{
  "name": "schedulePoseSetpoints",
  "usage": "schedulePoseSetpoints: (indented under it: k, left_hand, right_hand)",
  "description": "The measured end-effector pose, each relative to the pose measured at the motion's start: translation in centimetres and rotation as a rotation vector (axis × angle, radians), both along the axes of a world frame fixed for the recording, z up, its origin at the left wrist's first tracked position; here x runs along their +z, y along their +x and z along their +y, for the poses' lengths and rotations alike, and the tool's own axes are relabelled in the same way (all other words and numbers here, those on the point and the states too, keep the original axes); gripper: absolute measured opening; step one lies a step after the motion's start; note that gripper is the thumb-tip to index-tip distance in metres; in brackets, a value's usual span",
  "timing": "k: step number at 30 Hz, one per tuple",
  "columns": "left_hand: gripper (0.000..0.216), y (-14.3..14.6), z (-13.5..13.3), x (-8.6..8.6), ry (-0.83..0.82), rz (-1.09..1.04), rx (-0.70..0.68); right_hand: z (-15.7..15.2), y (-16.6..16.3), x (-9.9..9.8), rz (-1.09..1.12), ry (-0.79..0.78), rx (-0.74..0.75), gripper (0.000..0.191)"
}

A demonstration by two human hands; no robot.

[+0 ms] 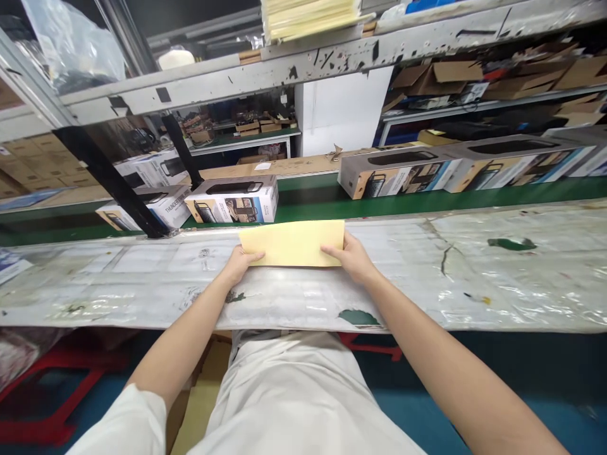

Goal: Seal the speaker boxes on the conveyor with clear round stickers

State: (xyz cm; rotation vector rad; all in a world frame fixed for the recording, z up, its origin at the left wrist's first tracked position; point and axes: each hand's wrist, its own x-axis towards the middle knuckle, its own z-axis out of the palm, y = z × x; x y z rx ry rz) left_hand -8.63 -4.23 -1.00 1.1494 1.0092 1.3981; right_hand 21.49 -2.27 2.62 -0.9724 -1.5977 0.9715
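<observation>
A yellow cardboard piece (291, 243), long and flat-faced, is held over the white plastic-covered worktop (156, 278). My left hand (240, 260) grips its left end with the thumb across the near face. At the right end, my right hand (353, 256) grips it the same way, fingers behind. Both hands' fingers are mostly hidden by the cardboard. Whether it is a single sheet or a folded piece, I cannot tell.
Beyond the worktop runs a green conveyor belt (308, 197) carrying printed product boxes (232, 199) on the left and more boxes (398, 169) on the right. A black-wrapped post (114, 180) rises at left. Overhead, a shelf beam (327, 60) bears stacked yellow sheets (310, 19).
</observation>
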Motion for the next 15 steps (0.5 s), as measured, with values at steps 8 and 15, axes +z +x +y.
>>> schedulePoseSetpoints:
  k: [8, 15]
  left_hand:
    - [0.084, -0.4, 2.1, 2.3, -0.087, 0.337, -0.05]
    - [0.052, -2.7, -1.2, 7.8, 0.498, 0.665, 0.404]
  right_hand:
    - [2.7, -0.8, 1.1, -0.318, -0.173, -0.134, 0.086]
    - [4.7, 1.2, 3.6, -0.961, -0.023, -0.328, 0.054]
